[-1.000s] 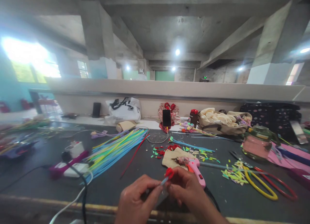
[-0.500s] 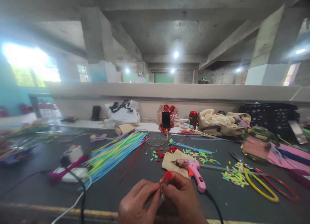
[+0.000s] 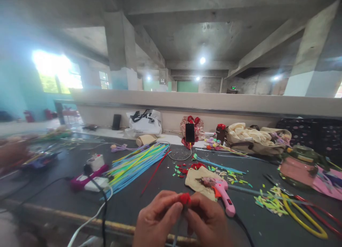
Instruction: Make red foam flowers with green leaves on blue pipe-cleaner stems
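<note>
In front of me, low in the middle of the head view, my left hand [image 3: 159, 218] and my right hand [image 3: 207, 218] meet at the fingertips. Between them they pinch a small red fuzzy flower [image 3: 185, 198]. A thin pale stem [image 3: 175, 234] runs down below it between my hands. Just beyond my right hand, a pink glue gun [image 3: 224, 197] lies on a beige cloth [image 3: 192, 179], its nozzle to the left. Bits of red chenille [image 3: 196, 166] lie behind the cloth. One red chenille stem [image 3: 153, 175] rests left of it.
A bundle of coloured chenille stems [image 3: 139, 165] lies at left, near a purple power strip [image 3: 80, 183] with cords. At right are scissors [image 3: 301, 211], cut green-yellow pieces [image 3: 271, 200] and a jug [image 3: 298, 168]. A phone [image 3: 190, 133] stands at the back.
My view has swung slightly left. My hands have turned the red flower more upright, and both now pinch it from either side, with the stem showing below.
</note>
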Demonstrator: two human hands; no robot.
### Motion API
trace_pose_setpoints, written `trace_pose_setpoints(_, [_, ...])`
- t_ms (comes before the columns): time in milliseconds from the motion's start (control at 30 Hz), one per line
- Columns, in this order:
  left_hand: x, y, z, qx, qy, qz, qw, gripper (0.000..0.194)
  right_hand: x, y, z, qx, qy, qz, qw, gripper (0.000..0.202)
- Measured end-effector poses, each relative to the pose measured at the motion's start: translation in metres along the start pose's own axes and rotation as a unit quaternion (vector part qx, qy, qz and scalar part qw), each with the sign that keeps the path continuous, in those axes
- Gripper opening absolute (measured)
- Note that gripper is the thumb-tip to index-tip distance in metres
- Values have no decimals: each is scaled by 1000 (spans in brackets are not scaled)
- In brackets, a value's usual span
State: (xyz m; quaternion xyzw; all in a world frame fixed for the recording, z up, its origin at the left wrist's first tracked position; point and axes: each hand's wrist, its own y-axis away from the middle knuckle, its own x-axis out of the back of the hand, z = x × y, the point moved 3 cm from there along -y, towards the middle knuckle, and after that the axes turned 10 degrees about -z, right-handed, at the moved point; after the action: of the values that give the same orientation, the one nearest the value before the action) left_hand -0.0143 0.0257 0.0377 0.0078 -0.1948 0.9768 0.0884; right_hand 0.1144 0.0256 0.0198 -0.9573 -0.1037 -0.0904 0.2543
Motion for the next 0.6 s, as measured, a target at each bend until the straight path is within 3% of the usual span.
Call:
trace_pose_setpoints(167, [-1,2,-4,0,13,27,1000,9,1,1,-5,88,122,21,988,11])
trace_pose_setpoints(300, [-4,5,-3,-11,26,71,997,7,-1,0,-7,131,149,28,980,10])
trace_pose_setpoints(600, [-5,7,-9,-37,32,101,994,5,-1,-2,-15,211,217,1,953,8])
